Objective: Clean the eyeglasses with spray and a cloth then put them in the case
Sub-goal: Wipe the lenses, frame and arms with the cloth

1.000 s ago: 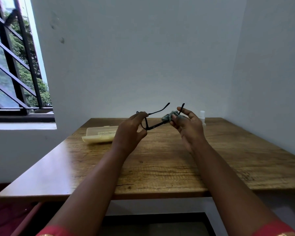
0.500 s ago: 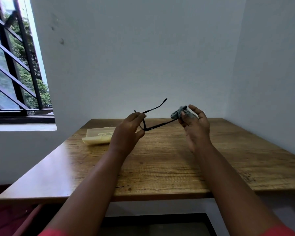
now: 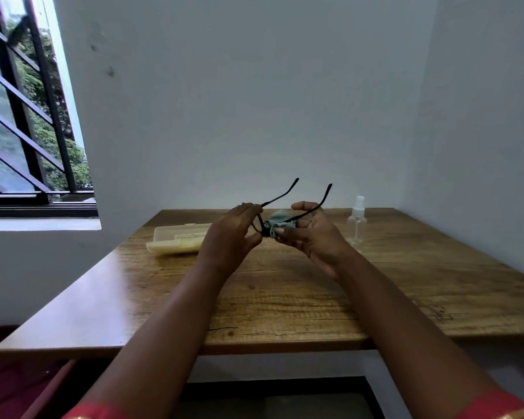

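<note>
- Glasses (image 3: 297, 217): held in the air over the table (image 3: 285, 297), temples open; likely light and fragile, best held by the frame.
- Left hand (image 3: 230, 234) pinches the frame's end.
- Right hand (image 3: 312, 234) pinches the soft cloth (image 3: 277, 220) around a lens.
- Case (image 3: 179, 240) and spray (image 3: 357, 220) stand behind.

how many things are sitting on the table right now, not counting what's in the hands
2. A yellowish eyeglass case lies on the left side of the table, partly behind the left hand. A clear spray bottle stands at the right. The hands could hide something small.
</note>
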